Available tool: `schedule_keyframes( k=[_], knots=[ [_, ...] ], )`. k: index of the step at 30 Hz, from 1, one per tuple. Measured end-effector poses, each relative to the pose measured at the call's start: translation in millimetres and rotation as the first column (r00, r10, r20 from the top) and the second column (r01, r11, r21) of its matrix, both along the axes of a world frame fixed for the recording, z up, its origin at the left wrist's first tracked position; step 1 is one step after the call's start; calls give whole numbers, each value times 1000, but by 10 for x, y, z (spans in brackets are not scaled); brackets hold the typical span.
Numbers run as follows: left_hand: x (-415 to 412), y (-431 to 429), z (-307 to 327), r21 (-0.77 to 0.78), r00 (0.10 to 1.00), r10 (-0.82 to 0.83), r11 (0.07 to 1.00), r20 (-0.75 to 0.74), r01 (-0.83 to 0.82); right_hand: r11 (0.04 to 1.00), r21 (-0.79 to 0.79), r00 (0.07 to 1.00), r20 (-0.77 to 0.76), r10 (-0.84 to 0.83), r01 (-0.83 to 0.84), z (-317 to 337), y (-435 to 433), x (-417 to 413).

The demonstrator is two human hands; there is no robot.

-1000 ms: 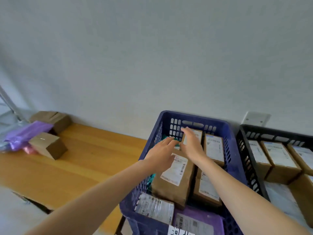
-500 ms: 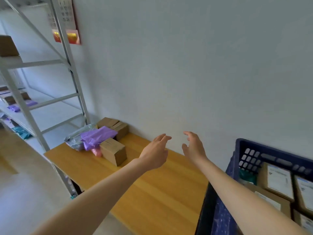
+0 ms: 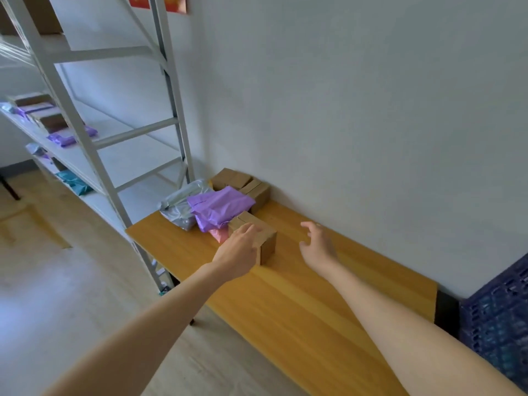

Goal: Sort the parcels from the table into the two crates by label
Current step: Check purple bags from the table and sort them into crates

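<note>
Soft even daylight, wide-angle warping, slight blur

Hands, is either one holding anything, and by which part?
The left hand lies over the near top end of the small brown box; a real grip cannot be told. The right hand holds nothing.

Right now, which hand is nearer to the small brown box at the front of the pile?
Left. The left hand touches the top of the brown box. The right hand hovers open above the table, to the right of the box and apart from it.
</note>
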State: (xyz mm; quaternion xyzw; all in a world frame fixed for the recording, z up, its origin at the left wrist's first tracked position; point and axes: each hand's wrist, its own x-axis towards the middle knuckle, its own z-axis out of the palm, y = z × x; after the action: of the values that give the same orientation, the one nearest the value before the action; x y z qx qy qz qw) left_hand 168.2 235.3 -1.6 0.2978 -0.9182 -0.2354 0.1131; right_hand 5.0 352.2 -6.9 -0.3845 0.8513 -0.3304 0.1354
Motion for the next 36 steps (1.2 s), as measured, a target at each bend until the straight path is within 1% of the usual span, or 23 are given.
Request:
schedule_keyframes(
  k=[10,13,16,20,21,22,24,25,27,29,30,32,34,36],
  knots=[
    [389,-1261,-530,38,980,143,988,139,-149,981,91,985,31,167,-169,-581,-1379,144],
    [357,-1564,-627,43,973,131,989,189,-142,968,140,977,-17,213,-209,-752,-1739,101],
    [267,-1920,-677,34,960,134,989,244,-146,961,111,968,28,250,-251,-880,-2157,38],
    [189,-2315,-769,71,945,133,984,300,-161,926,139,935,2,355,-352,-1048,-2574,64],
    [168,-2389,-795,87,942,126,983,312,-160,917,165,928,-27,373,-364,-1091,-2647,82],
    [149,-2464,-832,104,939,118,982,323,-159,907,214,915,-103,389,-362,-1143,-2719,105],
    [119,-2575,-896,125,937,104,980,335,-154,878,348,841,-315,440,-329,-1254,-2814,160],
    [98,-2647,-931,137,936,99,979,338,-152,862,409,802,-381,461,-301,-1306,-2879,187],
    [57,-2782,-998,160,935,76,977,347,-139,823,511,759,-427,492,-246,-1400,-2992,242],
    [17,-2943,-1065,171,931,34,980,364,-103,798,572,742,-448,499,-192,-1470,-3105,292],
    [-3,-3018,-1095,178,930,9,981,367,-80,794,586,729,-471,497,-163,-1484,-3139,312],
    [-48,-3174,-1157,215,929,-42,976,367,-41,817,571,685,-565,460,-78,-1481,-3175,358],
    [-87,-3324,-1211,255,920,-101,967,379,1,836,547,647,-621,443,-47,-1435,-3219,429],
    [-115,-3463,-1258,294,908,-164,955,386,48,872,488,649,-654,388,-29,-1455,-3265,483]
  ],
)
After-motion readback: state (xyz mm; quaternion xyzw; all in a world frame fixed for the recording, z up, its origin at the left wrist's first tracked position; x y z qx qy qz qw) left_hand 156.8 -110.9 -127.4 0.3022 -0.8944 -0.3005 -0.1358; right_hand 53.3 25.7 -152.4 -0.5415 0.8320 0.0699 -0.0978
